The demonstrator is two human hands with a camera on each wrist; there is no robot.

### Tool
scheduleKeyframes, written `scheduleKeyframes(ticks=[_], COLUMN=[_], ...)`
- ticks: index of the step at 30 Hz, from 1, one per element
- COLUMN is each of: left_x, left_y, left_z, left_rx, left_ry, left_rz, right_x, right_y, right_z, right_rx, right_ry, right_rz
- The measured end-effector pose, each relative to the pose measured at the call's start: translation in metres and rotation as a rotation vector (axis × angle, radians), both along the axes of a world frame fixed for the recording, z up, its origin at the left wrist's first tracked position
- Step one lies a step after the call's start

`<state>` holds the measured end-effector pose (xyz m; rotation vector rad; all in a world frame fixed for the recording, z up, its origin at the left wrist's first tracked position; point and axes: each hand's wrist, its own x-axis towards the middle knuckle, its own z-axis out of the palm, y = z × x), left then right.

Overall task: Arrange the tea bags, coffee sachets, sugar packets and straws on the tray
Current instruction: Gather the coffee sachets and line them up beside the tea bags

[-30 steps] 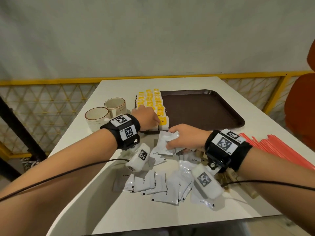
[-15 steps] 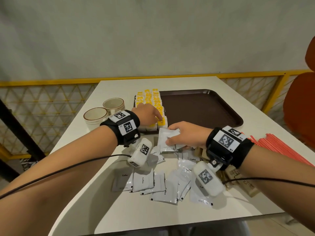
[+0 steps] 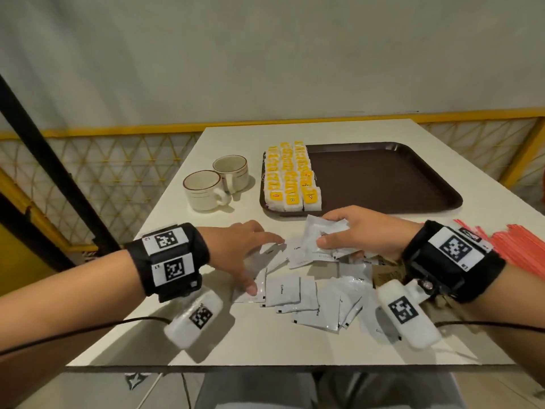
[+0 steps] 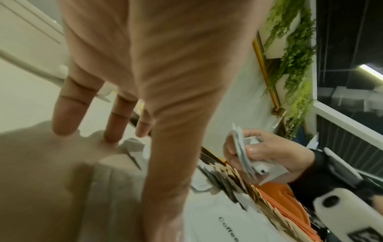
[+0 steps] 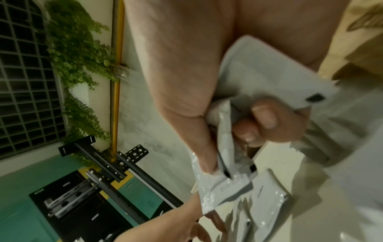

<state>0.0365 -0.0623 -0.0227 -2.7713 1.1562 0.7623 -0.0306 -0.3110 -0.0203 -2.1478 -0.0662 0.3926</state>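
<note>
Yellow tea bags lie in rows at the left end of the brown tray. White coffee sachets are scattered on the table in front of it. My right hand grips a small bunch of white sachets just above the pile. My left hand lies flat with straight fingers spread on the loose sachets, thumb on one sachet. Brown sugar packets show under my right wrist. Red straws lie at the right.
Two beige cups stand left of the tray. The tray's right part is bare. The table's near edge is close below the pile. A yellow railing runs behind the table, and an orange chair is at the far right.
My left hand drew back from the tea bags on the tray and came down flat on the loose sachets. My right hand stayed over the pile, still gripping its sachets.
</note>
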Motion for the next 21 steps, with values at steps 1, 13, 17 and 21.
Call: scheduleKeyframes(ticks=[1,13,17,21], left_x=[0.002,0.031,0.028,0.022], left_y=[-0.001,-0.013,-0.049,-0.079], left_z=[-0.001,0.018,0.024,0.023], left_rx=[-0.038,-0.668,-1.173,-1.273], left_ry=[0.025,0.187,0.385,0.559], left_rz=[0.010,0.393,0.700,0.738], right_x=[-0.004,-0.006,0.012,0.027], right_y=[0.001,-0.020,0.000,0.016], right_z=[0.000,0.028,0.027,0.012], right_rx=[0.036,0.378,0.536,0.543], right_ry=[-0.007,-0.247,-0.247,-0.243], right_rz=[0.007,-0.209,-0.200,-0.223])
